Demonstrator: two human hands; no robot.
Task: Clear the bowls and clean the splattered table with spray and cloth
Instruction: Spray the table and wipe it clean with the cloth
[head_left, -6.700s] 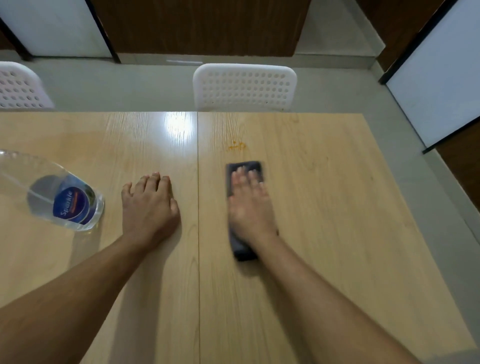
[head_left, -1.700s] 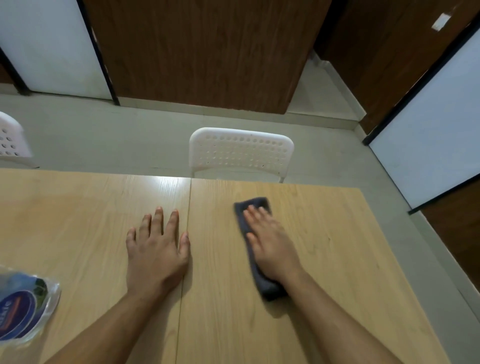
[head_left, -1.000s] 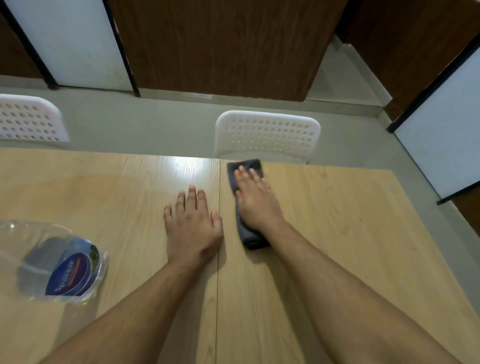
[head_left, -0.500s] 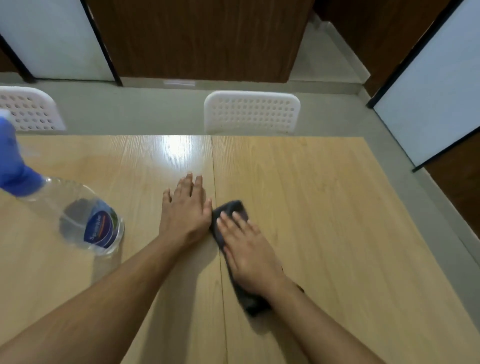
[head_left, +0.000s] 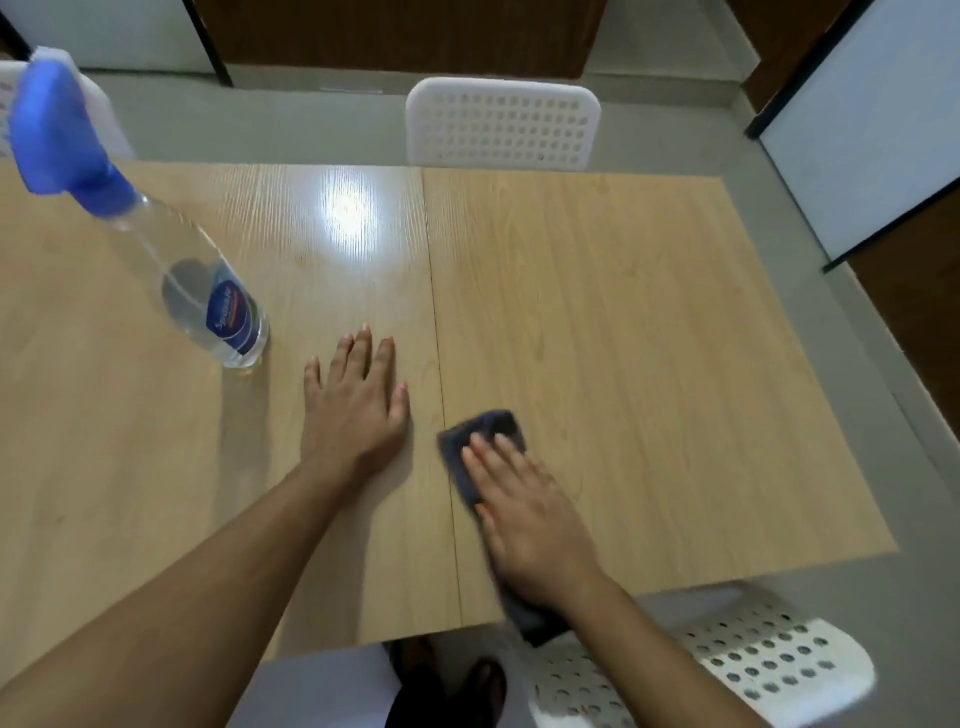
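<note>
Right hand: the right hand (head_left: 535, 525) lies flat, fingers straight and close together, pressing down on a dark grey folded cloth (head_left: 480, 436); it holds nothing in a curled grip.
Dark grey cloth: it lies on the pale wood-grain table (head_left: 623, 338) near the near edge, just right of the seam that runs from the near edge to the far edge; its far end shows beyond the fingertips and its near end hangs past the near edge under the wrist.
Left hand: the left hand (head_left: 358, 410) rests palm down with fingers straight and slightly spread, bare on the tabletop just left of the seam, apart from the cloth and gripping nothing.
Spray bottle: a clear plastic spray bottle with a blue trigger head and a blue label (head_left: 208, 296) stands on the left half of the table, beyond and to the left of the left hand, not touching it; it looks partly filled with clear liquid.
Tabletop: a bright glare patch sits toward the far edge, left of the seam.
Far side: a white perforated plastic chair back (head_left: 501, 127) stands against the far edge.
Near side: another white perforated chair (head_left: 753, 670) sits below the near right corner, with dark shoes (head_left: 447, 686) on the floor beside it.
</note>
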